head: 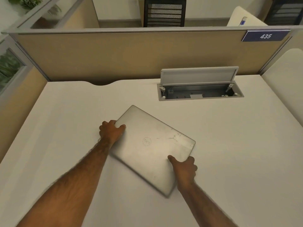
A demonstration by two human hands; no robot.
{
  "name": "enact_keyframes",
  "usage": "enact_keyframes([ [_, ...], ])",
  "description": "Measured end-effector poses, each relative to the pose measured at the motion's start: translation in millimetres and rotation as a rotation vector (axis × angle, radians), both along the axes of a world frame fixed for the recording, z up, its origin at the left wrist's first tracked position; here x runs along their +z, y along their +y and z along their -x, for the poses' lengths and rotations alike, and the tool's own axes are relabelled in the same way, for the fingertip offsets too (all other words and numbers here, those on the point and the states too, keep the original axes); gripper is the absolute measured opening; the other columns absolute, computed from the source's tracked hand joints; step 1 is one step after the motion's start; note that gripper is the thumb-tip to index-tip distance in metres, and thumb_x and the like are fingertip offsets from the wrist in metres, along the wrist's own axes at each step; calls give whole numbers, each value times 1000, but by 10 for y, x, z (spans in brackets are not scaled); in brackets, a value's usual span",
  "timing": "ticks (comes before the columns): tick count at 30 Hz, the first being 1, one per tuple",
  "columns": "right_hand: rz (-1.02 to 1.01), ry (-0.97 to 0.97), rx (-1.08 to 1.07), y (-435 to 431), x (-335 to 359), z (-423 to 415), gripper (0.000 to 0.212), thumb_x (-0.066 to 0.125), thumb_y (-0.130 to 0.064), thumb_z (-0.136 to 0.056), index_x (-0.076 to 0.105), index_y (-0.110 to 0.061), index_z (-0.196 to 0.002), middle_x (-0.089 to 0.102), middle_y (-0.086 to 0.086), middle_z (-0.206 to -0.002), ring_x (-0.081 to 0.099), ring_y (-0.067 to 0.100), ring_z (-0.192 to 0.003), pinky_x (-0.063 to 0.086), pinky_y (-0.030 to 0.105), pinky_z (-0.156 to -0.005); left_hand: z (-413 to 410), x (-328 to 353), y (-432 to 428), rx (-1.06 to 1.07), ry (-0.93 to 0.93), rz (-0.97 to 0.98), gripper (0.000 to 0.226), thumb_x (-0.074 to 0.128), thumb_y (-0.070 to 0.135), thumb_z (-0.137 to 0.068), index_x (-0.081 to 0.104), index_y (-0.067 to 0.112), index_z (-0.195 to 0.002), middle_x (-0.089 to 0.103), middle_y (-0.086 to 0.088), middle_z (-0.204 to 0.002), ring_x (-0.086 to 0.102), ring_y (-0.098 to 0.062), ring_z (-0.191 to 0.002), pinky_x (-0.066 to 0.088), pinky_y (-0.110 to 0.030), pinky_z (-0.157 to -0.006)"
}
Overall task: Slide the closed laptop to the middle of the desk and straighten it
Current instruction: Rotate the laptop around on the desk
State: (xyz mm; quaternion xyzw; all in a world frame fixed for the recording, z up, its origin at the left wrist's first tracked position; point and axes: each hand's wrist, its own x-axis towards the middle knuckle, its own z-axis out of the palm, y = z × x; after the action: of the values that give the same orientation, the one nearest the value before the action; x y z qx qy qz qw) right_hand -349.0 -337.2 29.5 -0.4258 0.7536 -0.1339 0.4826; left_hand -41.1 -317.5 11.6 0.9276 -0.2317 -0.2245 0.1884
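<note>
A closed silver laptop (pixel 150 148) lies flat near the middle of the pale desk (pixel 229 153), turned at an angle so one corner points away from me and to the left. My left hand (pixel 111 131) grips its left edge, thumb on the lid and fingers curled around the side. At the lower right edge, my right hand (pixel 184 168) holds the laptop the same way, with the thumb pressed on the lid. Both forearms reach in from the bottom of the view.
An open cable box (pixel 200 91) with its grey lid raised sits in the desk behind the laptop to the right. Tan partition walls (pixel 131 54) close the desk at the back and left. A cable cut-out (pixel 102 83) notches the rear edge.
</note>
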Motion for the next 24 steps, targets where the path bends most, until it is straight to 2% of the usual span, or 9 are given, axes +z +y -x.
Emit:
enact_keyframes([
  [7,29,-12,-4,-31,8,72,88,85,-45,-71,43,-10,-140,48,18,-135,52,42,-123,50,52,-98,-10,-98,125,43,21,80,56,67,53,-83,59,19,-126,54,-16,-129,48,-39,-125,44,-46,-103],
  [15,90,23,106,-134,56,100,79,86,-35,-72,48,-10,-136,46,17,-134,51,42,-123,49,53,-100,92,-117,328,169,38,141,56,69,54,-80,60,18,-122,54,-15,-128,48,-39,-123,42,-48,-103],
  [24,160,30,169,-339,38,35,82,86,-42,-69,48,-14,-135,47,15,-132,54,40,-121,51,53,-98,160,52,500,318,37,227,48,70,42,-83,61,18,-123,54,-14,-129,48,-37,-122,45,-49,-103],
])
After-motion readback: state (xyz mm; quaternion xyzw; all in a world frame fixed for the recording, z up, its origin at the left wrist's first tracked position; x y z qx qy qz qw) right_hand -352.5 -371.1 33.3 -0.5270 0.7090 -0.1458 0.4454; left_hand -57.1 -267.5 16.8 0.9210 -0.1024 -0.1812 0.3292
